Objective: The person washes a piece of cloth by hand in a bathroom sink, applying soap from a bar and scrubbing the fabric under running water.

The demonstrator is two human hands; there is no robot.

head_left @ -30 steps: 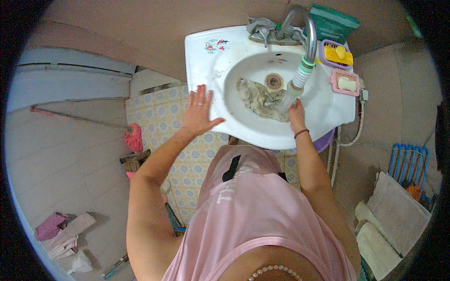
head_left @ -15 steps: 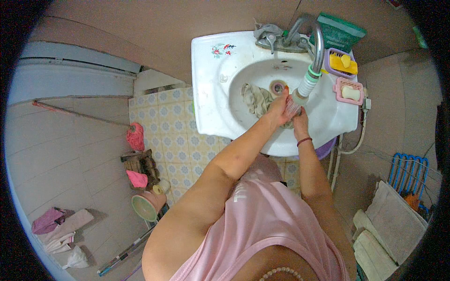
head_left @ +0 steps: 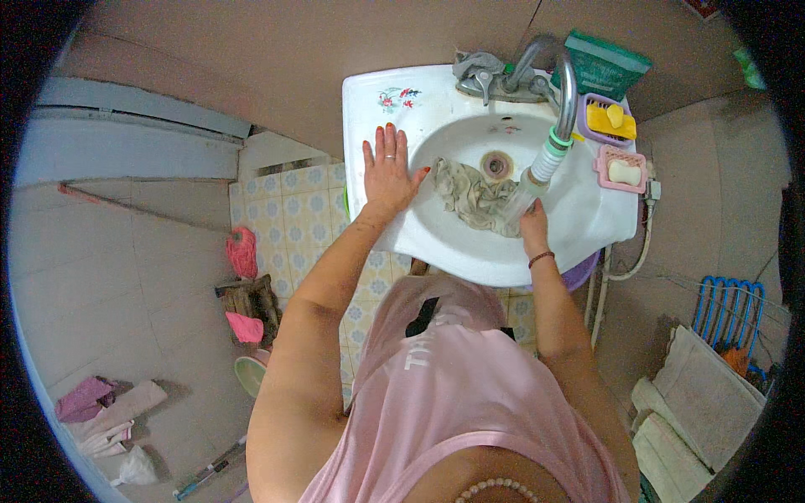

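My left hand [head_left: 389,174] lies flat on the left ledge of the white sink [head_left: 470,262], fingers spread and nothing in them. Inside the basin, a wet greyish cloth [head_left: 471,194] lies bunched left of and below the drain [head_left: 496,165]. My right hand [head_left: 534,228] is at the cloth's right end with its fingers curled on it; the fingertips are partly hidden. Right above it hangs the faucet [head_left: 569,92], with a white and green nozzle extension [head_left: 549,158]. Clear water appears to run from the nozzle onto the cloth.
A purple soap dish [head_left: 584,130] with yellow pieces and a pink dish [head_left: 602,178] with white soap sit on the right rim. Behind them stands a green packet [head_left: 599,65]. A grey rag [head_left: 478,64] lies by the faucet handle [head_left: 484,84]. Blue hangers [head_left: 728,306] hang at right.
My left hand has left the water and moved left onto the sink's ledge, opening flat. The cloth now stretches further right, to my right hand, which has stayed near the nozzle.
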